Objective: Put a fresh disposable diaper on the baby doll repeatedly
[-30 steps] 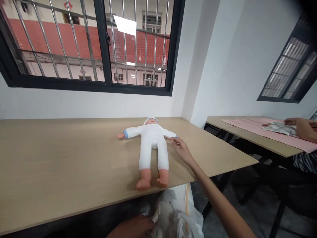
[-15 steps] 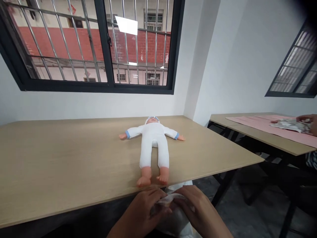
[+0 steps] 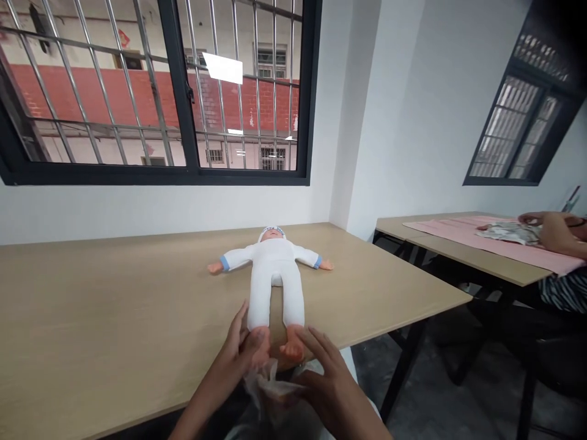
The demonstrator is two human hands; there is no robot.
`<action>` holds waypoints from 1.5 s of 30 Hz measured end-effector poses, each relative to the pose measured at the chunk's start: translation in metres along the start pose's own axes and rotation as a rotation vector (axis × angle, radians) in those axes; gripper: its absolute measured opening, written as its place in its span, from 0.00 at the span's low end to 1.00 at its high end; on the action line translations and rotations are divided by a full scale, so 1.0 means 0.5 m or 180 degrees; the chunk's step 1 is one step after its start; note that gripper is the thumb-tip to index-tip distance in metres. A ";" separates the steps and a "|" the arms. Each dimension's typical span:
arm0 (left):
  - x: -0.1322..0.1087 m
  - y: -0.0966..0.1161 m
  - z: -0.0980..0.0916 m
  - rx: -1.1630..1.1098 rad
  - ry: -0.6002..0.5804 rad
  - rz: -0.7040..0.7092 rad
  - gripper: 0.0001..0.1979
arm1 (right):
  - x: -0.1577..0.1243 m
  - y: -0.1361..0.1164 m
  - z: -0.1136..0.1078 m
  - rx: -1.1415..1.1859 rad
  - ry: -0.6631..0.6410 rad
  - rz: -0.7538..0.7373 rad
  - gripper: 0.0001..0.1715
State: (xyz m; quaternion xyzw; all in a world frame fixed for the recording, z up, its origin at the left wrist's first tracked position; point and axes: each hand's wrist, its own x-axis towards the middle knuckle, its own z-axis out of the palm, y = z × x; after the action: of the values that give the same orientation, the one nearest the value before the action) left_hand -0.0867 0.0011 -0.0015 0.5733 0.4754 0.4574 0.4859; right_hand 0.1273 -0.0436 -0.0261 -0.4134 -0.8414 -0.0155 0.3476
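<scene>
A doll [image 3: 276,278] in a white suit lay on its back on the long wooden table [image 3: 114,305], near the front edge. Its long axis ran from the person toward the window [image 3: 156,91]: the head pointed to the wall, and the two bare feet pointed back to the person. The arms were stretched out to both sides, across the table.

The left hand [image 3: 233,354] was at the doll's foot on that side, with the fingers spread and the thumb against the foot. The right hand [image 3: 321,376] was just beside the other foot, the fingers open and straight, not closed around the leg. Between both hands, at the table edge, there was a thin crumpled plastic piece [image 3: 268,385]; both hands touched it, but I could not tell if they really gripped it.

On a second table [image 3: 458,247] to the right, well apart, another person's hand [image 3: 548,229] rested on a patterned cloth [image 3: 507,232] over a pink sheet [image 3: 458,229].
</scene>
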 end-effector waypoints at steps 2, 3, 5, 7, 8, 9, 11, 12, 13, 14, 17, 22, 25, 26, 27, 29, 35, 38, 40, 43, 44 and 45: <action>0.010 0.016 0.011 -0.0195 0.0146 -0.0060 0.44 | 0.008 0.001 0.017 -0.0132 0.0107 -0.0242 0.08; 0.016 0.021 0.014 -0.0216 0.0206 -0.0016 0.45 | 0.015 -0.001 0.024 -0.0133 0.0114 -0.0320 0.10; 0.029 0.024 0.017 -0.0131 0.0206 0.0161 0.46 | 0.030 -0.006 0.033 -0.0036 0.0085 -0.0353 0.18; 0.039 0.017 0.016 0.0076 0.0107 0.0301 0.45 | 0.044 -0.014 0.036 0.0223 0.0063 -0.0206 0.25; 0.043 0.011 0.014 0.0199 0.0069 0.0344 0.45 | 0.048 -0.017 0.038 0.0417 0.0078 -0.0082 0.27; 0.045 0.005 0.012 0.0316 0.0052 0.0382 0.45 | 0.050 -0.018 0.040 0.0637 0.0111 0.0053 0.26; 0.046 -0.003 0.007 0.0495 0.0035 0.0457 0.45 | 0.048 -0.018 0.046 0.1103 0.0252 0.0316 0.22; 0.045 -0.004 0.005 0.0550 0.0027 0.0489 0.44 | 0.045 -0.015 0.050 0.1297 0.0337 0.0403 0.20; 0.044 -0.003 0.004 0.0586 0.0032 0.0508 0.44 | 0.041 -0.012 0.055 0.1424 0.0407 0.0434 0.19; 0.043 -0.001 0.004 0.0605 0.0053 0.0506 0.43 | 0.037 -0.008 0.060 0.1484 0.0504 0.0434 0.18; 0.041 0.014 0.006 0.0639 0.0100 0.0368 0.42 | 0.029 0.005 0.073 0.1369 0.0741 0.0295 0.16; 0.040 0.027 0.013 0.0874 -0.0047 0.0098 0.40 | 0.027 0.014 0.082 0.1212 0.1033 -0.0023 0.20; 0.039 0.025 0.019 0.1076 -0.0011 0.0142 0.38 | 0.027 0.010 0.079 0.1216 0.1100 -0.0089 0.22; 0.038 0.025 0.021 0.1156 0.0017 0.0190 0.38 | 0.027 0.008 0.077 0.1237 0.1129 -0.0084 0.23; 0.038 0.025 0.023 0.1250 0.0052 0.0235 0.37 | 0.026 0.005 0.075 0.1274 0.1171 -0.0074 0.24; 0.035 0.027 0.027 0.1478 0.0130 0.0292 0.37 | 0.025 0.000 0.073 0.1372 0.1259 -0.0034 0.25; 0.012 0.039 0.042 0.2480 0.0341 0.0699 0.33 | 0.018 -0.005 0.078 0.1395 0.1248 0.0107 0.27; -0.006 0.047 0.053 0.3202 0.0387 0.0688 0.30 | 0.015 -0.012 0.080 0.1432 0.1204 0.0124 0.27; -0.016 0.050 0.061 0.3676 0.0455 0.0650 0.28 | 0.015 -0.020 0.078 0.1432 0.1146 0.0141 0.27; -0.028 0.049 0.076 0.4321 0.0662 0.0651 0.28 | 0.014 -0.035 0.074 0.1396 0.1013 0.0174 0.29; -0.030 0.048 0.080 0.4493 0.0722 0.0655 0.28 | 0.013 -0.038 0.073 0.1404 0.1011 0.0173 0.30; -0.031 0.047 0.084 0.4622 0.0763 0.0642 0.28 | 0.013 -0.041 0.073 0.1419 0.1013 0.0173 0.31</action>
State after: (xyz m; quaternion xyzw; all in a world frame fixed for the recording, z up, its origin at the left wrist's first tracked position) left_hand -0.0451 -0.0213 0.0165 0.7372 0.6530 0.1299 -0.1149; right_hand 0.0894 -0.0412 -0.0446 -0.3415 -0.7475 0.1147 0.5582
